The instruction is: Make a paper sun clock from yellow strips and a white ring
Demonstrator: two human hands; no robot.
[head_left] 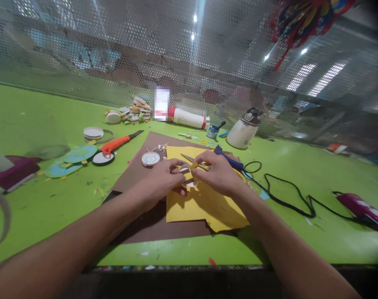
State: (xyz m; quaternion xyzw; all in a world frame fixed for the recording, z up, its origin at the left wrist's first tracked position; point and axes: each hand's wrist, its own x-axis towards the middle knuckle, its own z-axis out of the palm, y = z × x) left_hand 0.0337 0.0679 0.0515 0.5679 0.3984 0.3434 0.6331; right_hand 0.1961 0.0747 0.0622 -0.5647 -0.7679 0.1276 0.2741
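My left hand (164, 178) grips a small round paper craft piece (189, 176) with white, yellow and dark brown stripes. At its upper edge, the closed thumb and fingers of my right hand (220, 172) pinch a small yellow paper bit (194, 165). Both hands are above a yellow sheet (185, 209), which lies over a brown board (139, 178). Pointed metal blades (187, 158) lie just behind the fingers, partly hidden by my right hand. Behind that hand is a dark blue handle (229, 160). A white disc with writing (150, 158) rests left of the sheet.
Left are orange-handled scissors (115, 144), light-blue paper rings (79, 154) and a tape roll (93, 133). Striped round pieces (135, 110) are piled behind. A white tube (189, 118), blue jar (212, 132) and white bottle (242, 133) stand farther back. A black cable (288, 207) runs right.
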